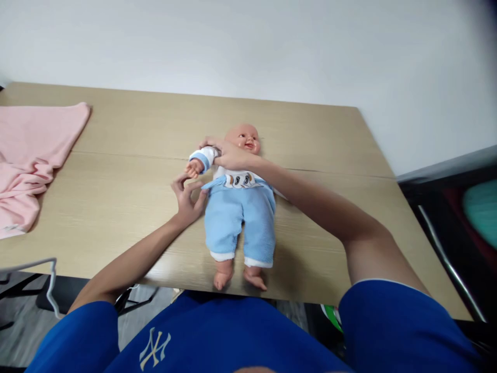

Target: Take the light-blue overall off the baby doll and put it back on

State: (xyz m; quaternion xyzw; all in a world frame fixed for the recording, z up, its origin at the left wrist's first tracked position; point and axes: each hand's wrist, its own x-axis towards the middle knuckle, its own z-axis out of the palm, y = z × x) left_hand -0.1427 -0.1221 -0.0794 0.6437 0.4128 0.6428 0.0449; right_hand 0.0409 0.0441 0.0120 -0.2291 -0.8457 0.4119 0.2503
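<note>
A baby doll lies on its back on the table, head away from me. It wears light blue trousers and a white top with a cartoon print and blue trim. My right hand reaches across the chest and is closed around the white sleeve near the doll's shoulder. Below the doll's raised hand, my left hand pinches the pointed blue edge of the top between thumb and index finger. The doll's other arm is mostly hidden behind my right forearm.
A crumpled pink cloth lies at the left of the wooden table. Behind the table stands a white wall. A white bent rod shows at the lower left, and dark furniture with a metal bar borders the right side.
</note>
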